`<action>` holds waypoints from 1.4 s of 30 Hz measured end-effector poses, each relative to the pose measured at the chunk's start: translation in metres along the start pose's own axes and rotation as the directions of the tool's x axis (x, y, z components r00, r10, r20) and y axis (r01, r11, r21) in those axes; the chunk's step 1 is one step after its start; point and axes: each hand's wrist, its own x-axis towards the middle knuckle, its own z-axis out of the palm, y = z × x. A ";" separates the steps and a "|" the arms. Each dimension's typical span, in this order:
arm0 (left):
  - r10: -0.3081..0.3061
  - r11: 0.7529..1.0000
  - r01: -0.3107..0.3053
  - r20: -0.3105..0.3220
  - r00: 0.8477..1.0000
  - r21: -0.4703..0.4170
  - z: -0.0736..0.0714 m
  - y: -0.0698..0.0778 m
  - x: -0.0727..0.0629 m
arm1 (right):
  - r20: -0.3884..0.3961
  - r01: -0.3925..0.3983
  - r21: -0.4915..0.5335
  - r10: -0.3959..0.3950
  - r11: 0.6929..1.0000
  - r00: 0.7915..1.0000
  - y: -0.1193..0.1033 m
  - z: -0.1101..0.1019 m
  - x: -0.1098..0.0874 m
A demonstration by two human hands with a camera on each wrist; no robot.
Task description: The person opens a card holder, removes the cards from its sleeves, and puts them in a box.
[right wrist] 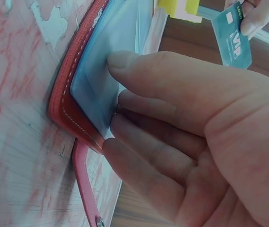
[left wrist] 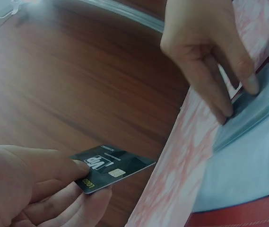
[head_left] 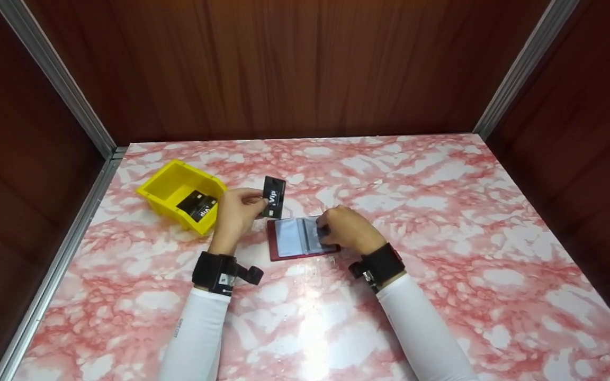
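Observation:
My left hand [head_left: 239, 214] pinches a black VIP card [head_left: 275, 194] between thumb and fingers, held up above the table. In the left wrist view the card's [left wrist: 115, 165] chip and white lettering show. A red card holder [head_left: 273, 251] lies spread on the table, its clear plastic sleeves [head_left: 288, 238] facing up. At its right side, my right hand [head_left: 351, 230] holds the sleeve edge. The thumb lies on the plastic in the right wrist view, with the other fingers curled by the edge. Something dark shows between these fingers in the left wrist view; I cannot tell what.
To the left stands a yellow bin [head_left: 170, 177] with several black cards [head_left: 198, 205] inside. A red strap [right wrist: 83, 182] with a snap hangs off the holder. Wood-pattern panels [head_left: 294, 69] border the marbled table [head_left: 442, 222] at the back and both sides.

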 end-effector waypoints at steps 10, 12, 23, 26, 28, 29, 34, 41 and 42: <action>0.102 0.984 -0.069 -0.197 0.975 0.163 -0.049 -0.010 0.006 | -0.036 0.025 0.011 -0.025 1.000 0.999 0.001 0.002 -0.001; 0.101 0.981 -0.057 -0.236 0.967 0.186 -0.059 -0.014 0.008 | -0.032 0.022 0.010 -0.022 1.000 0.999 0.000 0.002 -0.001; 0.195 0.924 -0.025 -0.412 0.890 0.382 -0.084 -0.032 0.015 | -0.041 0.007 0.005 -0.007 1.000 0.999 0.000 0.002 -0.001; 0.220 0.893 -0.022 -0.393 0.893 0.450 -0.082 -0.035 0.016 | -0.042 0.004 0.003 -0.004 1.000 0.999 0.001 0.002 -0.002; 0.238 0.871 -0.026 -0.373 0.897 0.491 -0.081 -0.036 0.016 | -0.045 0.006 -0.002 -0.006 1.000 0.999 0.001 0.002 -0.001; 0.244 0.862 -0.030 -0.363 0.899 0.506 -0.080 -0.037 0.016 | -0.045 0.005 -0.002 -0.005 1.000 0.999 0.001 0.002 -0.001; 0.259 0.818 -0.035 -0.313 0.914 0.575 -0.078 -0.040 0.015 | -0.056 0.011 -0.006 -0.011 1.000 0.998 0.000 0.003 0.000; 0.258 0.765 -0.035 -0.256 0.932 0.643 -0.074 -0.041 0.014 | -0.085 0.010 0.007 -0.010 1.000 0.996 -0.001 0.004 0.000; 0.262 0.755 -0.045 -0.239 0.935 0.654 -0.073 -0.042 0.014 | -0.089 0.011 0.004 -0.011 1.000 0.996 -0.002 0.004 0.000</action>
